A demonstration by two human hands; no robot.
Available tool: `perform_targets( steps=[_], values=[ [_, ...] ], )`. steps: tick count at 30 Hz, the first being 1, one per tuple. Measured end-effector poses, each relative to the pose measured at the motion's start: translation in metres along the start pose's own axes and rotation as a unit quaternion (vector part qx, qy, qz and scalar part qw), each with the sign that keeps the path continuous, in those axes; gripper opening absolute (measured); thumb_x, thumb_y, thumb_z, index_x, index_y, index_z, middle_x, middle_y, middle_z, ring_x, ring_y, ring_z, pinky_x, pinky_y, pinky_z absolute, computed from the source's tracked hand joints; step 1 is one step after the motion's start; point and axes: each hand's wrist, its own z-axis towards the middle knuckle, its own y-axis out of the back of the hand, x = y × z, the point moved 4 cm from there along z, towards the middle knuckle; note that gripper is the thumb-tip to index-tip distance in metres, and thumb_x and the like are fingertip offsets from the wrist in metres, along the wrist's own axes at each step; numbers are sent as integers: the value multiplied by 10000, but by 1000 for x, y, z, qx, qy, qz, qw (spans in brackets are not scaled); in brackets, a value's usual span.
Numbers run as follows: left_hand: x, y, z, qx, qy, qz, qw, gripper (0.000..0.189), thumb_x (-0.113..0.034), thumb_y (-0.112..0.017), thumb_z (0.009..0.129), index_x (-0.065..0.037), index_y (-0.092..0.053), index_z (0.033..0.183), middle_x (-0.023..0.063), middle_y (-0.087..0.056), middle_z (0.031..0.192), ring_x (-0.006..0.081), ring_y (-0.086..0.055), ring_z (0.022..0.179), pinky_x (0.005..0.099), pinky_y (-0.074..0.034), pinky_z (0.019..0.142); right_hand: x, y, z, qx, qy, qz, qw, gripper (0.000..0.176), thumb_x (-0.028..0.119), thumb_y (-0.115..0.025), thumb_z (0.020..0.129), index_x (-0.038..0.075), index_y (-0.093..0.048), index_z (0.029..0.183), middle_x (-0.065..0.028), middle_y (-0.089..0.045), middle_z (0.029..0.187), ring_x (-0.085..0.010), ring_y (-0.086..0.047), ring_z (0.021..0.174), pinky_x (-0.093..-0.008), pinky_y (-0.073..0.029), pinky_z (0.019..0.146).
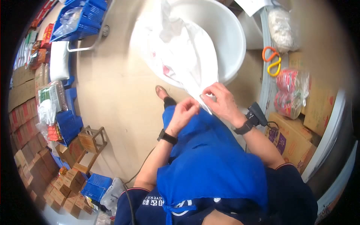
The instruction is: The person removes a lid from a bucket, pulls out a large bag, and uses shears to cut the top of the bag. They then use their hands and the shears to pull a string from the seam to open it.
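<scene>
A white woven-looking sack (191, 52) with small red print lies over the near rim of a large white round tub (234, 41). Its narrow gathered end points toward my body. My right hand (222, 103) is closed in a pinch on that end. My left hand (183, 115) is also closed, thumb and fingertips pressed together right beside the sack's tip. Whatever sits between the left fingertips is too small to make out. Both hands are in front of my blue apron (213, 157).
Orange-and-yellow scissors (272, 62) and red plastic-wrapped packs (290, 92) lie on the right, above cardboard boxes (292, 142). A wooden stool (92, 146), blue crates (97, 186) and stacked cartons stand left. A trolley with a blue basket (88, 20) is at upper left.
</scene>
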Motion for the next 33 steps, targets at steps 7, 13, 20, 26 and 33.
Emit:
perform_targets(
  steps=[7, 13, 20, 26, 33],
  values=[
    [-45, 23, -2, 57, 42, 196, 978, 203, -185, -569, 897, 8, -612, 942, 16, -615, 827, 84, -555, 774, 231, -458, 720, -17, -14, 37, 52, -26, -121, 991, 131, 166, -534, 786, 45, -579, 804, -128, -590, 846, -327, -566, 834, -433, -460, 711],
    [-62, 145, -3, -75, 16, 166, 983, 169, -173, -568, 887, -16, -616, 925, 30, -620, 796, 98, -571, 756, 228, -454, 677, -128, -4, 24, -6, -240, -126, 963, 190, 250, -595, 767, 66, -590, 811, -139, -601, 800, -351, -571, 804, -428, -442, 668],
    [-49, 317, 0, -134, 73, 84, 985, 144, -176, -567, 886, -53, -621, 938, 7, -618, 781, 72, -560, 685, 211, -447, 611, -24, 1, 163, 8, -180, -118, 976, 554, 206, -706, 739, -14, -489, 1200, -203, -563, 1143, -311, -538, 1095, -354, -425, 922],
    [-100, 424, 1, -150, 142, 89, 974, 162, -202, -556, 893, -63, -618, 950, 7, -616, 790, 74, -564, 705, 206, -448, 635, 22, -51, 361, -140, -179, 28, 974, 473, 299, -685, 784, -66, -573, 1064, -225, -632, 1006, -280, -613, 956, -349, -461, 793],
    [-154, 493, 7, -180, 145, 78, 970, 187, -217, -557, 893, -51, -600, 968, 15, -617, 822, 82, -569, 736, 221, -456, 662, -15, -48, 231, -318, -338, 121, 878, 268, 227, -639, 830, -41, -652, 826, -18, -597, 715, -77, -486, 648, -282, -410, 586]
  ],
)
